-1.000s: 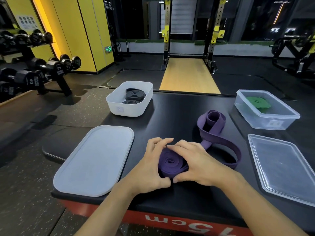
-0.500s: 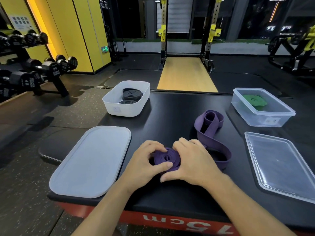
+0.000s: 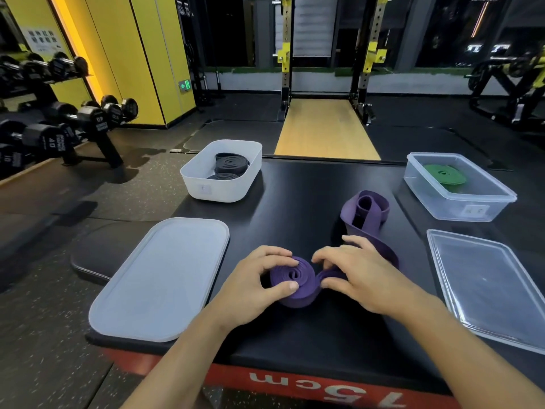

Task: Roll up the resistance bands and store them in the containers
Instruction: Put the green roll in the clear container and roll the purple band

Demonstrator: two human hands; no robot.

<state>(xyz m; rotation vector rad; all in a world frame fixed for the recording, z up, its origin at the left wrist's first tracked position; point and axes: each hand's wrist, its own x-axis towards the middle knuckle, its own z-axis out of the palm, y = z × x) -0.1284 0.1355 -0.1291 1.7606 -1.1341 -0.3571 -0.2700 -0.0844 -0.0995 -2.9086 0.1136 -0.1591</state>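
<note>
Your left hand (image 3: 253, 286) pinched the coiled part of the purple band (image 3: 295, 280) at lower centre | your right hand (image 3: 358, 276) pressed curled fingers on the band's loose strip just right of the coil | unrolled tail looped up toward centre right | white bin (image 3: 224, 187) held black rolls (image 3: 231, 166), upper centre | clear container (image 3: 460, 202) held green roll (image 3: 445, 174), upper right.

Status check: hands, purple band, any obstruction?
Both hands, left hand and right hand, on purple band. Half rolled, tail loose. Nothing blocking the containers.
</note>
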